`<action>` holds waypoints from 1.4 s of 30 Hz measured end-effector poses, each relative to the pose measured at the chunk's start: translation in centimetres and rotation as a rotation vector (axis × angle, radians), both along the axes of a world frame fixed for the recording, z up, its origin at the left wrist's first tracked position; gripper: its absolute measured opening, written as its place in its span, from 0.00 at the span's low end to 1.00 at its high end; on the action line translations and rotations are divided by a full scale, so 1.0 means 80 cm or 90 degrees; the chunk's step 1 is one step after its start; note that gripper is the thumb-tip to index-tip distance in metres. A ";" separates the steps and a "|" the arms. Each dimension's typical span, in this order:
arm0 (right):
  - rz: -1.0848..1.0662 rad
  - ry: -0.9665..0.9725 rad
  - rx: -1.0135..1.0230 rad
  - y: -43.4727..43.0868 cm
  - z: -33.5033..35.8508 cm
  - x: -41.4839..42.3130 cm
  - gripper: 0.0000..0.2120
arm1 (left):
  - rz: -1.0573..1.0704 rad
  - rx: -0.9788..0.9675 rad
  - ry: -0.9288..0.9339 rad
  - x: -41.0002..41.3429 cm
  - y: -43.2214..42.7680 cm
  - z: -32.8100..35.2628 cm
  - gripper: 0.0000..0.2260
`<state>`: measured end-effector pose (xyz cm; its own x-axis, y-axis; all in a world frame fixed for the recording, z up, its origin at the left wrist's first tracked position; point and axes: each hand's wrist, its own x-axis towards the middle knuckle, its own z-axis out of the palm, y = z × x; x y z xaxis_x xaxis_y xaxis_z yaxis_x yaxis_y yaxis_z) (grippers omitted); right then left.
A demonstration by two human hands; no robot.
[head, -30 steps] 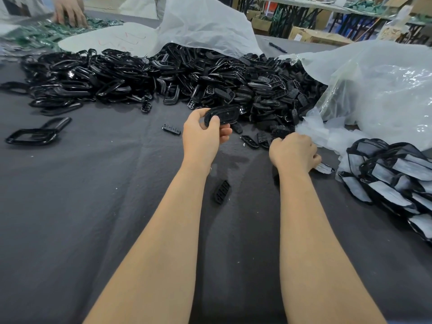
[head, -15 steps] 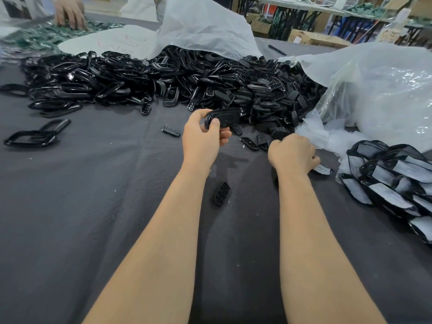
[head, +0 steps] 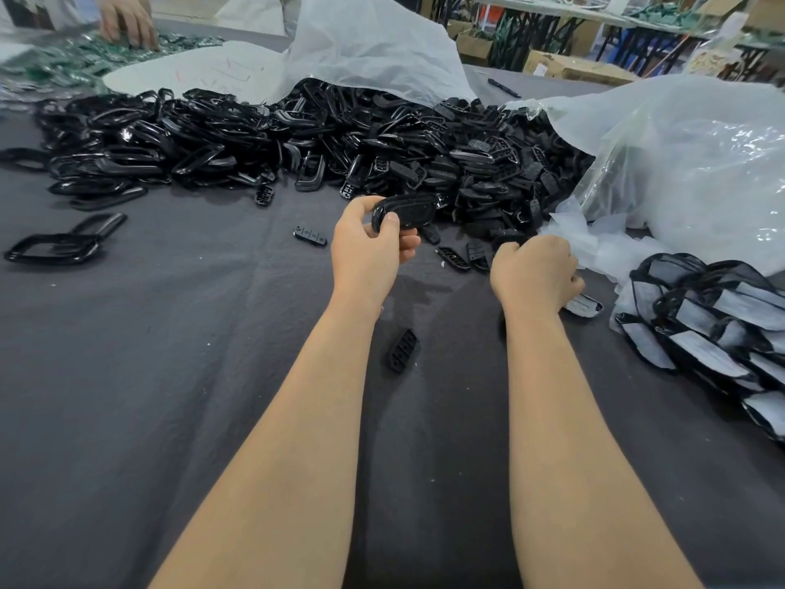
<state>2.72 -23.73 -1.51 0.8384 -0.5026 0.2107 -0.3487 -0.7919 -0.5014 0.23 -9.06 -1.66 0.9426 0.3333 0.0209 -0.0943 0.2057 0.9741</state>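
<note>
- Glossy black oval plastic shell [head: 405,212]: frame centre, gripped by left hand [head: 369,252].
- Right hand [head: 533,276]: centre right, fingers curled; contents cannot be told.
- Heap of loose black plastic parts [head: 297,138]: upper frame, apparently still unprocessed.
- Grey-filmed black pieces [head: 722,325]: right edge, seemingly finished.

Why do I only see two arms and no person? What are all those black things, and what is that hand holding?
The camera sits on the person's head and looks down, so you see only their own arms. The left hand holds a black oval shell between thumb and fingers. The right hand is curled beside a film-covered piece; whether it grips anything is hidden. On the grey cloth lies a big pile of black plastic parts, its far edge under a white plastic bag. One small loose part lies between the arms. Far off is another person's hand.
</note>
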 end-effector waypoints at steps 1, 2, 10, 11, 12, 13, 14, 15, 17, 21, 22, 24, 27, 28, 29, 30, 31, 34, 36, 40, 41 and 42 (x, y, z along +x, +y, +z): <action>0.012 -0.070 0.030 -0.001 0.003 0.001 0.15 | 0.000 0.000 0.000 0.000 0.000 0.000 0.08; 0.040 -0.147 0.086 0.000 0.006 0.001 0.12 | 0.000 0.000 0.000 0.000 -0.001 0.000 0.08; 0.138 -0.279 0.622 0.032 0.011 -0.005 0.06 | 0.009 0.003 -0.002 0.002 0.000 -0.001 0.07; 0.147 -0.282 0.652 0.034 0.010 -0.004 0.07 | 0.010 0.006 -0.003 0.002 0.000 -0.001 0.07; 0.159 -0.286 0.668 0.035 0.009 -0.004 0.07 | 0.011 0.009 -0.004 0.001 0.000 -0.001 0.08; 0.174 -0.289 0.672 0.036 0.009 -0.003 0.07 | 0.011 0.010 -0.005 0.002 -0.001 -0.002 0.08; 0.185 -0.290 0.679 0.038 0.009 -0.003 0.08 | 0.011 0.011 -0.005 0.002 -0.001 -0.002 0.08; 0.195 -0.289 0.688 0.039 0.009 -0.003 0.09 | 0.011 0.011 -0.005 0.002 -0.001 -0.002 0.08; 0.214 -0.284 0.706 0.040 0.009 -0.003 0.09 | 0.013 0.010 -0.004 0.003 -0.001 -0.003 0.07; 0.187 -0.290 0.761 0.040 0.011 -0.003 0.08 | 0.016 0.013 -0.005 0.003 -0.001 -0.003 0.07; 0.175 -0.298 0.784 0.039 0.012 -0.003 0.07 | 0.017 0.014 -0.006 0.002 -0.001 -0.003 0.07; 0.165 -0.304 0.826 0.036 0.014 -0.005 0.07 | 0.019 0.011 -0.007 0.002 -0.001 -0.003 0.07; 0.195 -0.312 0.911 0.035 0.019 -0.009 0.08 | 0.016 0.012 -0.006 0.002 -0.001 -0.002 0.07; 0.219 -0.312 0.938 0.035 0.020 -0.010 0.09 | 0.015 0.011 -0.006 0.001 -0.001 -0.002 0.07; 0.246 -0.307 0.953 0.036 0.022 -0.011 0.09 | 0.014 0.010 -0.007 0.001 -0.001 -0.002 0.07; 0.274 -0.295 0.957 0.037 0.023 -0.012 0.10 | 0.014 0.009 -0.006 0.001 -0.001 -0.001 0.07; 0.301 -0.277 0.945 0.039 0.023 -0.013 0.09 | 0.013 0.008 -0.007 0.000 -0.001 -0.001 0.08; 0.357 -0.224 0.799 0.045 0.022 -0.015 0.07 | 0.011 0.014 -0.014 -0.001 -0.001 0.000 0.10; 0.373 -0.208 0.692 0.049 0.019 -0.016 0.06 | 0.008 0.026 -0.016 -0.001 -0.002 0.000 0.12; 0.355 -0.214 0.553 0.054 0.013 -0.018 0.07 | -0.010 0.079 -0.015 0.001 -0.002 -0.002 0.11; 0.346 -0.220 0.530 0.056 0.012 -0.018 0.06 | -0.020 0.095 -0.016 0.001 -0.003 -0.003 0.11; 0.335 -0.227 0.511 0.057 0.011 -0.018 0.06 | -0.029 0.107 -0.018 0.002 -0.004 -0.004 0.10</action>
<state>1.28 -19.18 -0.62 0.9480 -0.1912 0.2545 0.2193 -0.1872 -0.9575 0.37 -9.35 -1.94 0.9550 0.2793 0.1000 -0.1171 0.0451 0.9921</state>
